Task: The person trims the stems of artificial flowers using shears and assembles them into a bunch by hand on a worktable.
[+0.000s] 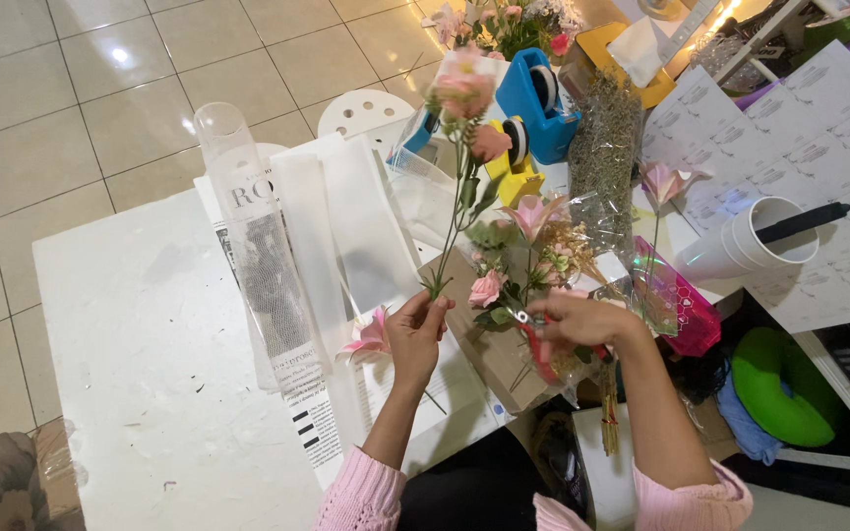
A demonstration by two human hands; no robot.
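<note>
**Flower stem pinched in left hand, scissors held in right**

The left hand (417,329) is closed, fingertips pinched on the cut end of a pink flower stem (456,187). The stem is held nearly upright, tilted slightly right, its blooms standing above the white table (140,364). A loose pink bloom (371,336) lies just beside the left hand's thumb side.

The right hand (577,320) is curled around the red handles of a pair of scissors (528,320); the blades point left toward the stem base, apart from it. Whether the blades are parted cannot be told.

A small bouquet (528,246) of pink flowers in clear wrap sits just above the right hand. Clear cellophane sleeves (346,226) lie on the table to the left of the stem. A blue tape dispenser (538,103) and a yellow one (516,162) stand behind.
</note>
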